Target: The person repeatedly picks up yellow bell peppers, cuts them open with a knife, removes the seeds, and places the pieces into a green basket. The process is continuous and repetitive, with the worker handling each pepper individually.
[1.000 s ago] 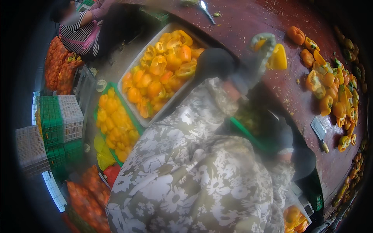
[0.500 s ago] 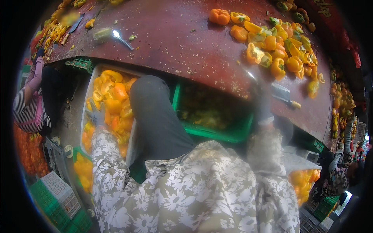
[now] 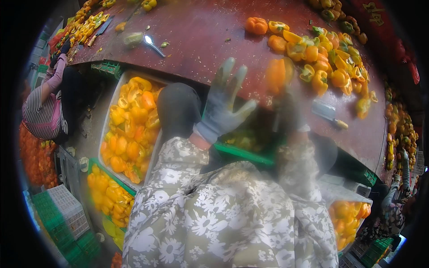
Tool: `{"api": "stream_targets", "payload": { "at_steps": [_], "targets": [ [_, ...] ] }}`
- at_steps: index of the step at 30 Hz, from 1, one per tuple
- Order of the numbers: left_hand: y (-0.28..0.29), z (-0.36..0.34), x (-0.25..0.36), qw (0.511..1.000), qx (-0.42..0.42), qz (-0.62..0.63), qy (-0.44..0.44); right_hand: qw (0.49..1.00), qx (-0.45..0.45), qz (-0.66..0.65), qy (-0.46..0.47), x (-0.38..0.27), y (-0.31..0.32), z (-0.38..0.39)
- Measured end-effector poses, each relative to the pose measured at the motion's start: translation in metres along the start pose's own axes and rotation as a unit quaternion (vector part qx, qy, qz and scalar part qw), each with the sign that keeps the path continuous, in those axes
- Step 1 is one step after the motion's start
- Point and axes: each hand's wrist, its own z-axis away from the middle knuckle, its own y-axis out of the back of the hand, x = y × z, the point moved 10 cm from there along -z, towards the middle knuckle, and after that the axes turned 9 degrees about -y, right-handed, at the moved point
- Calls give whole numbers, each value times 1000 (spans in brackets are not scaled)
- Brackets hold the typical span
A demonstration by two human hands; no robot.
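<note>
My left hand [image 3: 223,105], in a pale grey glove, is open with fingers spread in front of the table's edge and holds nothing. My right hand [image 3: 291,109] is smeared by motion over the near edge of the red table [image 3: 201,49]. A blurred orange bell pepper [image 3: 277,76] is at its fingertips, apparently gripped. Whether it also holds a tool cannot be made out. Ahead and to the right lies a pile of whole and cut bell peppers [image 3: 324,62]. A cleaver [image 3: 324,109] with a wooden handle lies just right of my right hand.
A white crate [image 3: 107,120] of yellow pepper pieces stands by my left knee. Between my knees is a green crate [image 3: 243,155]. A spoon [image 3: 154,46] lies on the table. Another person [image 3: 44,107] works at far left, beside stacked crates [image 3: 67,210]; someone else is at far right.
My left hand has left the white crate, moving right and up to the table's edge with fingers spread. An orange pepper now shows at my right hand. The view has shifted slightly.
</note>
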Motion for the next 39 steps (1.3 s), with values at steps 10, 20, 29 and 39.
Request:
{"api": "stream_targets", "payload": {
  "at_steps": [10,20,29,39],
  "targets": [
    [-143,30,-4,600,81,730,318,816,49,456,351,-52,8,72],
    [-180,45,-25,535,99,736,402,756,121,549,336,-6,24,54],
    [-162,14,-23,697,27,600,390,945,-38,277,170,33,6,42],
    [-215,62,-16,398,101,738,535,956,-231,-87,-157,84,1,47]
  ]
}}
